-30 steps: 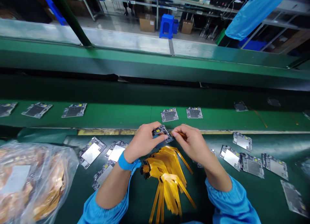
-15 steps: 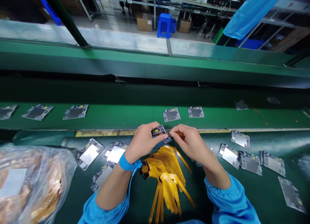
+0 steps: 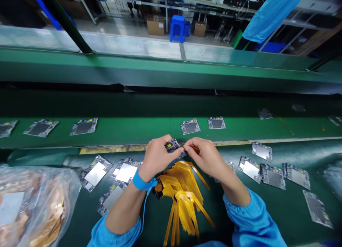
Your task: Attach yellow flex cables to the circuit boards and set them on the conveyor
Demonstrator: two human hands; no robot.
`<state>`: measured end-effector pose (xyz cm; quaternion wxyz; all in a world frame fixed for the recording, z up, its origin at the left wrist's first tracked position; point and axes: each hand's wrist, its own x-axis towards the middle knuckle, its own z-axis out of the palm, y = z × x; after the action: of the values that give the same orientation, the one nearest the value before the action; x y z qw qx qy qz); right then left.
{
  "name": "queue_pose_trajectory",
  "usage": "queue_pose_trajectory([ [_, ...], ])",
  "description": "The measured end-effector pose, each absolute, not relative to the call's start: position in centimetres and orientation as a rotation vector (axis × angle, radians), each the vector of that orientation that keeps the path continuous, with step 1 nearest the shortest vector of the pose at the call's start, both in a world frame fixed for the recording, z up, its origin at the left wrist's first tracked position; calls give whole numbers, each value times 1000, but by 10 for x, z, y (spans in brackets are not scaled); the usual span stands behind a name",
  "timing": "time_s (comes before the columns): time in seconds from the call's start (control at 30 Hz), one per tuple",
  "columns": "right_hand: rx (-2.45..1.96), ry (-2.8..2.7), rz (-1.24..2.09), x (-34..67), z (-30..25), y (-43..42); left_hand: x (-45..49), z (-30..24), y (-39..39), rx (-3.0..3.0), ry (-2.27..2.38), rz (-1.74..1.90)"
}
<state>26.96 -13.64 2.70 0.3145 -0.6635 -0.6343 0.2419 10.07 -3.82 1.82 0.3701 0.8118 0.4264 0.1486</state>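
Observation:
Between thumb and fingers, my left hand (image 3: 157, 155) grips a small circuit board (image 3: 172, 145), partly covered by the hand. My right hand (image 3: 203, 155) pinches an orange flex cable (image 3: 196, 149) at the board's right edge; most of that cable is hidden in the fingers. Whether the cable's end sits in the board I cannot tell. Below both hands lies a pile of yellow-orange flex cables (image 3: 187, 183) with dark ends. A blue wrist strap (image 3: 141, 181) with a cord circles my left wrist.
Several boards (image 3: 190, 126) lie along the green conveyor belt (image 3: 133, 127) ahead. More boards lie left (image 3: 96, 173) and right (image 3: 272, 176) of my arms on the green worktop. A clear plastic bag (image 3: 40, 204) with orange cables stands at the left. A metal ledge (image 3: 128, 44) runs behind the belt.
The whole view has shifted slightly. My right hand has come a little closer to my left, over the board's edge. The boards on the belt barely change place.

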Motion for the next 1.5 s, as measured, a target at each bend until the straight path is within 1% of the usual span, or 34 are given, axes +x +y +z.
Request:
queue_pose_trajectory([
  [0.07,-1741,-1676,618,270,26,-137,100,17,-38,2096,1095,384],
  [0.17,-1775,-1664,495,284,22,-138,95,14,-32,2094,1102,427],
  [0.3,-2005,-1634,352,343,5,-134,84,15,0,2106,1187,514],
  [0.37,-2262,-1558,319,384,-7,-130,80,15,27,2120,1334,572],
  [0.43,-2375,-1501,302,423,-20,-125,79,13,51,2166,1595,654],
  [0.5,-2436,-1489,283,456,-30,-122,85,8,64,2269,1741,695],
  [0.57,-2462,-1514,277,481,-38,-120,100,-1,62,2395,1653,649],
  [0.67,-2479,-1555,301,506,-47,-119,139,-16,36,2583,1187,428],
  [0.73,-2491,-1567,321,516,-50,-118,172,-25,15,2634,974,233],
  [0.77,-2499,-1563,327,519,-51,-118,188,-28,7,2662,913,148],
  [0.83,-2519,-1532,324,522,-52,-121,216,-32,-3,2671,868,91],
  [0.97,-2514,-1418,319,517,-53,-139,251,-36,-2,2641,927,34],
  [1.07,-2419,-1364,336,507,-52,-158,261,-38,5,2573,963,-7],
  [1.17,-2288,-1347,330,494,-44,-174,264,-40,6,2499,970,10],
  [1.3,-2150,-1327,321,473,-20,-197,259,-43,0,2392,945,145],
  [1.37,-2076,-1322,420,460,-4,-212,253,-44,-1,2317,928,223],
  [1.5,-2044,-1456,813,433,20,-251,225,-40,4,2141,924,409],
])
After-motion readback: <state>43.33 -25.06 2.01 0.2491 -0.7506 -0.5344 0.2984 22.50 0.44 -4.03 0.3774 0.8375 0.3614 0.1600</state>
